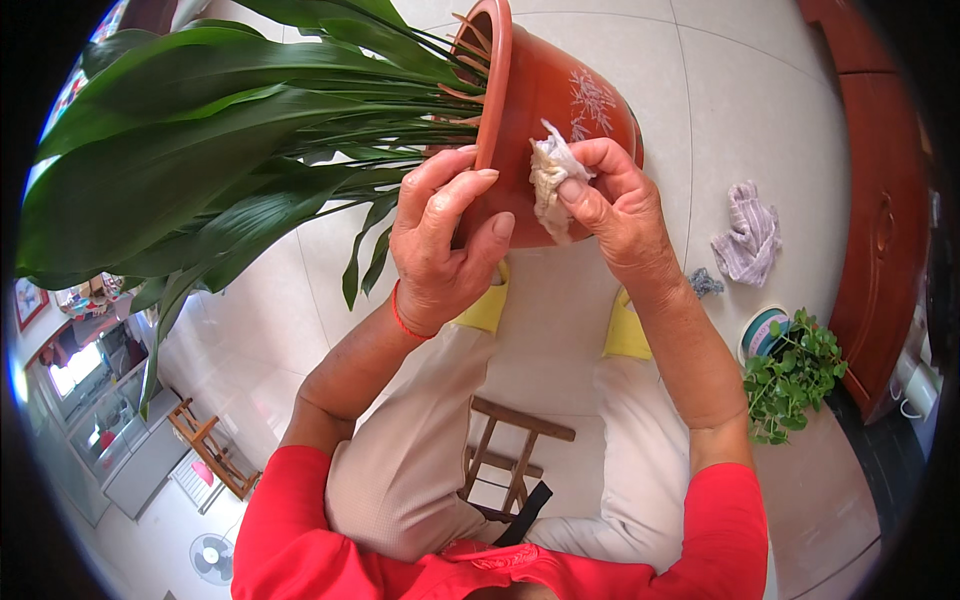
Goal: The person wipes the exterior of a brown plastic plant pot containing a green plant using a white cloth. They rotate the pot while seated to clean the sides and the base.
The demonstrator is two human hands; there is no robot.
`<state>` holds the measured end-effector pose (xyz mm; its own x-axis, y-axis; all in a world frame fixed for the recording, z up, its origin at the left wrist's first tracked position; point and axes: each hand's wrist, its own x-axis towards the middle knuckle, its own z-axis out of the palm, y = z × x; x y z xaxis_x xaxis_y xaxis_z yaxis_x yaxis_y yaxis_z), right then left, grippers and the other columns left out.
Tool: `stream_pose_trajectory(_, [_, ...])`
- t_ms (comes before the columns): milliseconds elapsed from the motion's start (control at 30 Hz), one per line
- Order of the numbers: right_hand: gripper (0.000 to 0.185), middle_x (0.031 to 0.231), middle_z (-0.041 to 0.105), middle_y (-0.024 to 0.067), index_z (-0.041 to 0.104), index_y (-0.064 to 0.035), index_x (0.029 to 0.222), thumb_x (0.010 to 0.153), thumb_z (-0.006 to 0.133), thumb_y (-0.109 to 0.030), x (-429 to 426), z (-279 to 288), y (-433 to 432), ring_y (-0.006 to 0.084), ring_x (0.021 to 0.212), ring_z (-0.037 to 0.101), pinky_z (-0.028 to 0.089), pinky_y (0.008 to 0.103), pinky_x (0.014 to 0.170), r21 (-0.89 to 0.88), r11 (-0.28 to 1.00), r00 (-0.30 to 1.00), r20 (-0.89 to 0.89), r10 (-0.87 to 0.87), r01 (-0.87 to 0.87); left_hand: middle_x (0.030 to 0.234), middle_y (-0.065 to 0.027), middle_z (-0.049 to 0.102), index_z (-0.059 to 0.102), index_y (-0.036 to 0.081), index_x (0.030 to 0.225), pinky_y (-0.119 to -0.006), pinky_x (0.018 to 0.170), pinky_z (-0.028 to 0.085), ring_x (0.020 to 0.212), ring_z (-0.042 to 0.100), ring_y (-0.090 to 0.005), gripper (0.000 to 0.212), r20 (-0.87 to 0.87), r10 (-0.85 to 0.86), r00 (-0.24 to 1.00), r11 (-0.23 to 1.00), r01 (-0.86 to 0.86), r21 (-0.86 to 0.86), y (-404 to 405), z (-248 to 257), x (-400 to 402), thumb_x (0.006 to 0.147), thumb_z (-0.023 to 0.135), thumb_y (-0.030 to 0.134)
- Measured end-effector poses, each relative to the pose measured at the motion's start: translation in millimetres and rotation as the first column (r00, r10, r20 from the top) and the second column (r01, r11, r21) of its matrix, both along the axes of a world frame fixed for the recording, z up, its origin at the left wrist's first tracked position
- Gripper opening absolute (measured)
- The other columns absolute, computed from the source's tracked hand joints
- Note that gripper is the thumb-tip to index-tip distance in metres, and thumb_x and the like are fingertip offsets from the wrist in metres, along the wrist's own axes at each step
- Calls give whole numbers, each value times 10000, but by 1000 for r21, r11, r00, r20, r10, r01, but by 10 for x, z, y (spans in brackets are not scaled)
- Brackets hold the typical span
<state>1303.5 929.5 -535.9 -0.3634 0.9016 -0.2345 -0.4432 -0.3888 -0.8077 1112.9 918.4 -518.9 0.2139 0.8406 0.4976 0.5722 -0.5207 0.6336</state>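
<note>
A reddish-brown plant pot [551, 90] with a pale painted leaf pattern lies tipped on its side, its rim towards the left. Long broad green leaves [187, 142] spread out of its mouth. My left hand [450, 232], with a red cord at the wrist, is at the lower part of the rim, fingers apart; whether the fingertips press on the rim is hard to tell. Between the thumb and fingers of my right hand [619, 202] is a crumpled, stained white cloth or tissue [553, 180], held in front of the pot's side.
On the tiled floor to the right are a striped cloth [746, 236], a grey scouring pad [705, 283] and a small potted plant [791, 375] beside a reddish wooden cabinet [881, 202]. A wooden stool [517, 450] shows between my legs. A fan [211, 559] stands at lower left.
</note>
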Motion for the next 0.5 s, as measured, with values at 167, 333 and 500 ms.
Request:
stream_pose_trajectory(167, [156, 981, 581, 18, 598, -32, 990, 895, 629, -151, -47, 95, -23, 81, 889, 554, 465, 233, 744, 77, 996, 997, -65, -48, 53, 1044, -155, 574, 596, 8, 1030, -392, 770, 473, 908, 554, -286, 342, -119, 35, 992, 981, -11, 195, -78, 89, -48, 706, 654, 100])
stream_pose_trajectory(333, [155, 1132, 532, 94, 635, -34, 970, 853, 680, -124, -137, 186, -246, 156, 1008, 543, 468, 304, 860, 274, 952, 990, -81, -116, 134, 945, -141, 563, 586, -16, 1049, -290, 599, 491, 740, 575, -217, 713, 17, -109, 994, 990, 110, -82, -171, 336, 50, 639, 789, 530])
stream_pose_trajectory(500, [162, 1134, 535, 98, 647, -40, 1014, 855, 666, -68, -161, 249, -321, 167, 1024, 539, 464, 298, 869, 330, 918, 975, -111, -192, 219, 912, -119, 600, 640, 1, 964, -268, 601, 485, 703, 582, -181, 356, 110, -64, 992, 872, 109, -478, -187, 549, 53, 699, 793, 183])
